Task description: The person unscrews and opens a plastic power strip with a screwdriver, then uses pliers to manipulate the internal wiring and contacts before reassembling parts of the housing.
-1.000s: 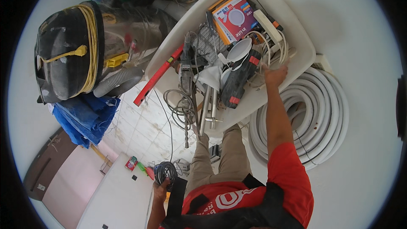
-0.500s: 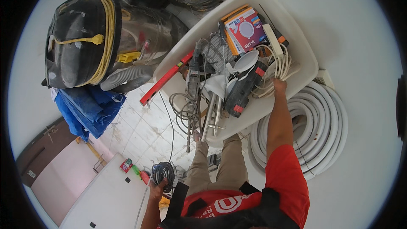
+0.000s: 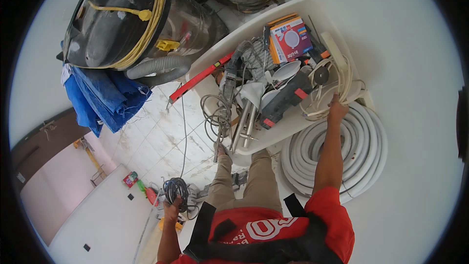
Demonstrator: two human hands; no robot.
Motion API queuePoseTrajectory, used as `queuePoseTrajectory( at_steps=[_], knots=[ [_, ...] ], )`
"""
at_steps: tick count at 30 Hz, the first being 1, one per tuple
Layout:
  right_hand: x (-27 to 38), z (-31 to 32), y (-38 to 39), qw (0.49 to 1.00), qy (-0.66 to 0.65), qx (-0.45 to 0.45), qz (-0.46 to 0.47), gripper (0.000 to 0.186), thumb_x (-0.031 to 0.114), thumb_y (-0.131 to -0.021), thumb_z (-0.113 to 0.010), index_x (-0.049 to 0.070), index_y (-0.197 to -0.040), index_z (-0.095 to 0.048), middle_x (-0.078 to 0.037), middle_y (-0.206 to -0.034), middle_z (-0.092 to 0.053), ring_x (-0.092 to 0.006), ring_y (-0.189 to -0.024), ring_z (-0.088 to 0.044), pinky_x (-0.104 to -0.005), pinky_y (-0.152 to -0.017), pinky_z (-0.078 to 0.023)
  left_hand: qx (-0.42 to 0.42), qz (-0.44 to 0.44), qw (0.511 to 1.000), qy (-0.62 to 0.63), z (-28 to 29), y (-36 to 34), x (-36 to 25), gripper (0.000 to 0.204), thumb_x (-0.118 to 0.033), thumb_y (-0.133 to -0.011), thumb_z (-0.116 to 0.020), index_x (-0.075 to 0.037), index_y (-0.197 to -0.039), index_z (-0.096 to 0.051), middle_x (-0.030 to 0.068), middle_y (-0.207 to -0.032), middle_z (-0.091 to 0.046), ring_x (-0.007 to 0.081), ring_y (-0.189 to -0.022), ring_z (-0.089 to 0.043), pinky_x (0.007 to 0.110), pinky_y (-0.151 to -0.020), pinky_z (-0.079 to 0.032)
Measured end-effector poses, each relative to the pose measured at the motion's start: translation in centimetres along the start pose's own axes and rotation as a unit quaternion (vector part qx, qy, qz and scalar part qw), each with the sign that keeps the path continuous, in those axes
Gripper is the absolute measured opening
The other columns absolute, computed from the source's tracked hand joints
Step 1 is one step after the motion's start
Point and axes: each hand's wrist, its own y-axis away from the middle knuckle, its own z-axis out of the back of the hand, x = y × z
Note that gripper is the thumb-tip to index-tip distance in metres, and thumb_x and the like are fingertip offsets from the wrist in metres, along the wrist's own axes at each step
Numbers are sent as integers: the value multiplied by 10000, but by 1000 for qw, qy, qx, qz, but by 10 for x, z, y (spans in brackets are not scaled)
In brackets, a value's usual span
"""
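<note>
The left hand wraps round a coil of dark cable, low and well apart from the tub. Farther out, at the tub's right rim, the right hand pinches the pale cable; its loops stretch away from the fingers, beside a long white block. The fingertips and cable ends are hard to make out.

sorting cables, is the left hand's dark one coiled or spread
Mostly coiled: the dark cable forms loops in the left hand, one length trailing.
</note>
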Motion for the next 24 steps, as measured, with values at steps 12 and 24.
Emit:
queuePoseTrajectory(
  at_steps=[12, 24],
  knots=[
    [124, 73, -6, 992, 55, -24, 111, 402, 229, -956, -702, -81, -1202, -632, -126, -934, -690, -186, -754, -634, -320, -640, -513, 32, -44, 996, 72, 7, -7, 41, 175, -217, -872, -711, -50, -907, -672, -12, -776, -618, 108, -705, -540, 289, -642, -431],
    [236, 116, 212, 973, 34, 112, 201, 320, 330, -957, -727, 20, -952, -647, 1, -692, -522, -100, -611, -478, -267, -559, -379, -209, -85, 927, 299, 143, -51, 118, 299, -255, -953, -721, -9, -1110, -657, 15, -885, -642, 112, -752, -567, 285, -659, -466]
  ],
)
